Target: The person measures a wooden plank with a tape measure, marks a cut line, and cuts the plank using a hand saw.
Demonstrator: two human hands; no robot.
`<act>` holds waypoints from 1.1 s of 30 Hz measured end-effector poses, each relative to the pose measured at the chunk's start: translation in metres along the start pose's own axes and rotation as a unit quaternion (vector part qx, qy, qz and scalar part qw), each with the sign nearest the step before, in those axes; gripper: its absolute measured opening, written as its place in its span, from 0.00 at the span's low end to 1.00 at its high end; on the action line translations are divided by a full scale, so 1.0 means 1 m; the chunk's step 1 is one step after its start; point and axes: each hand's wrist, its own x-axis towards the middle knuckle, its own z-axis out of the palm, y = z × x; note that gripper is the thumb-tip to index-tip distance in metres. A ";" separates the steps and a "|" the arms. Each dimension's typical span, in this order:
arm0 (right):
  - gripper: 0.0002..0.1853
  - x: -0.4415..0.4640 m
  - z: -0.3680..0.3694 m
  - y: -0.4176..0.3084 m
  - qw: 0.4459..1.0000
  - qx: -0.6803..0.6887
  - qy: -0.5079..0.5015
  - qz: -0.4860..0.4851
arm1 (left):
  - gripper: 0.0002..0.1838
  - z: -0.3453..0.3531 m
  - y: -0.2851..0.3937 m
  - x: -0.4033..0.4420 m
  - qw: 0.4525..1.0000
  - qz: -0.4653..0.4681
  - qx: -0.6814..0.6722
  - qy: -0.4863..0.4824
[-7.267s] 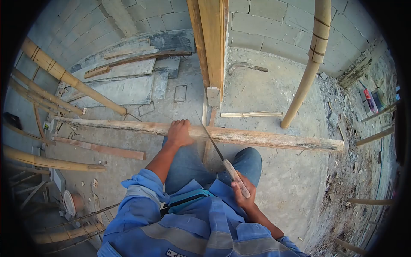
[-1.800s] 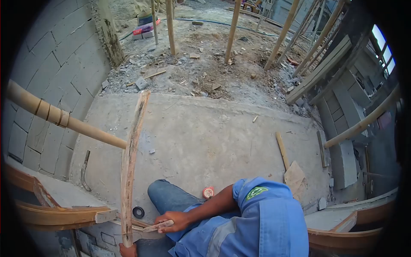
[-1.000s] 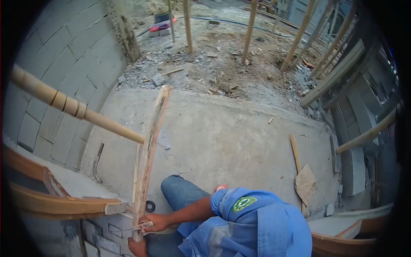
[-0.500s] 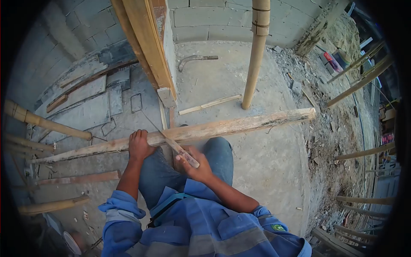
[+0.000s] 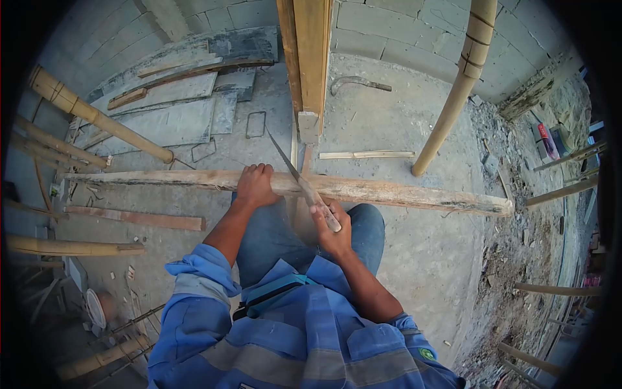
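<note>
A long, roughly squared wooden beam (image 5: 402,195) lies crosswise over my knees. My left hand (image 5: 256,185) is closed over its top, left of the middle. My right hand (image 5: 333,226) grips the wooden handle of a handsaw (image 5: 285,153), just on the near side of the beam. The saw's narrow, tapering blade slants up and left across the beam, its tip beyond the far edge. Its teeth are too small to make out, and my fingers partly hide the handle.
A wooden post (image 5: 312,58) rises just ahead. Bamboo poles (image 5: 447,104) stand on both sides. A curved metal tool (image 5: 359,83) and a thin wood strip (image 5: 366,155) lie on the concrete floor. Flat boards (image 5: 162,117) are stacked at left; rubble (image 5: 512,259) lines the right.
The view has turned, so the post and beam appear farther right and the beam's right end lower. Both hands keep their holds on the beam and saw.
</note>
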 end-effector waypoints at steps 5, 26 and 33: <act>0.23 -0.129 -0.079 -0.017 0.999 -0.004 0.025 0.030 | 0.34 -0.005 0.003 0.010 1.000 0.001 0.009 -0.006; 0.23 0.004 0.003 0.012 0.997 0.009 0.052 -0.064 | 0.35 -0.003 0.007 0.028 0.999 -0.031 0.007 -0.002; 0.24 -0.055 -0.025 -0.005 1.000 0.009 -0.021 -0.020 | 0.35 -0.010 0.012 -0.033 0.999 0.029 0.015 0.023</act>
